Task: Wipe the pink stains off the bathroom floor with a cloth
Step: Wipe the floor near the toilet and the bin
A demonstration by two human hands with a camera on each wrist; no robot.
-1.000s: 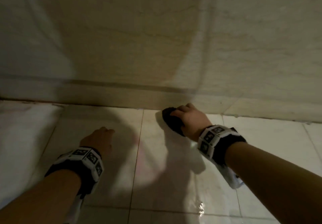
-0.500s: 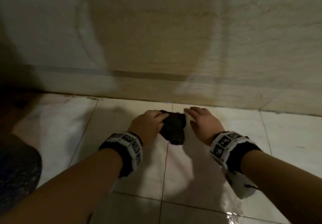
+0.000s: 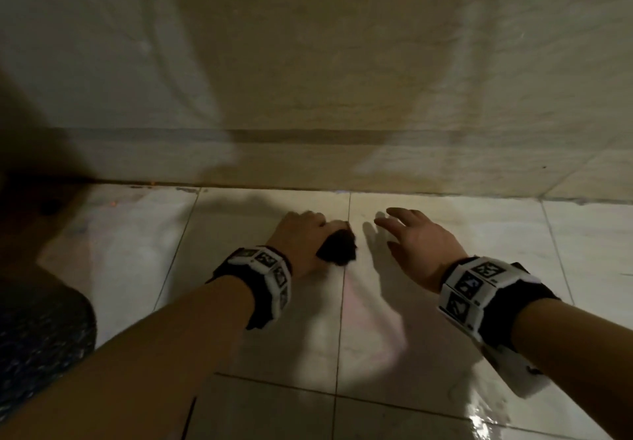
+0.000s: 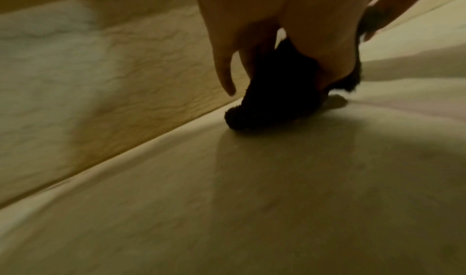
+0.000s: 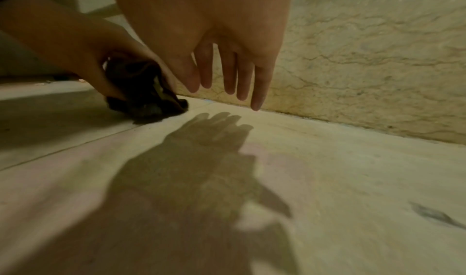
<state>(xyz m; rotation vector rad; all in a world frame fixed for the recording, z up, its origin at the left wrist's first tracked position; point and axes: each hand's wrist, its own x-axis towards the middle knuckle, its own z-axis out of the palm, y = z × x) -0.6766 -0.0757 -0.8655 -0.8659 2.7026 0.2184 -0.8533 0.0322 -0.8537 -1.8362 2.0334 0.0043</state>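
My left hand grips a dark bunched cloth against the pale tiled floor, close to the wall base. The cloth hangs under the curled fingers in the left wrist view and touches the tile. My right hand hovers just to the right of it, fingers straight and spread, holding nothing. The cloth shows at the left of the right wrist view. A faint pink stain spreads over the tile below both hands, also visible as a pink stain under the right hand.
A beige marbled wall rises straight ahead, meeting the floor at a dark joint. A dark patterned object sits at the left edge. Wet glare shines on the tile at the lower right. A dark mark lies on the floor.
The cloth passed from my right hand to my left. The right hand let go and drew away to the right with fingers spread; the left hand now holds the cloth alone.
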